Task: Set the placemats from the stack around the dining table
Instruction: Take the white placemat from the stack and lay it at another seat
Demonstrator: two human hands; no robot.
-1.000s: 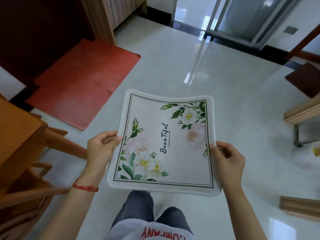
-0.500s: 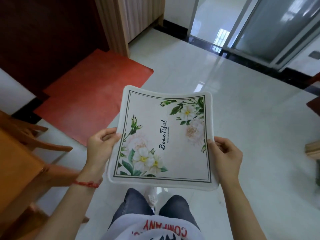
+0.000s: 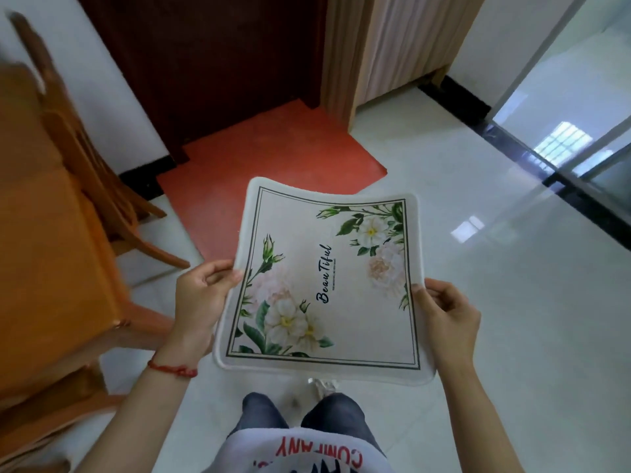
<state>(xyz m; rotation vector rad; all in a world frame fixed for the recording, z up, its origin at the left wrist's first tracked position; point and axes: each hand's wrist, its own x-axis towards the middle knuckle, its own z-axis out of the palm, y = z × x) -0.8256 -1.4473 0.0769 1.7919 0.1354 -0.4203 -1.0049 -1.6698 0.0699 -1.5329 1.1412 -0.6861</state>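
— Hands?
— Left hand (image 3: 201, 295) and right hand (image 3: 447, 310) each pinch a side edge of the floral placemat (image 3: 324, 285).
— Where's it?
— In the air above the floor (image 3: 495, 336), beside the wooden table (image 3: 44, 250).

You held a matt, cloth-like placemat (image 3: 327, 285) with a soft pale border. Below it the white floor (image 3: 512, 302) was glossy and mirror-smooth; the red mat (image 3: 239, 172) looked dull. The table (image 3: 44, 250) and chair (image 3: 102, 186) were smooth orange-varnished wood.
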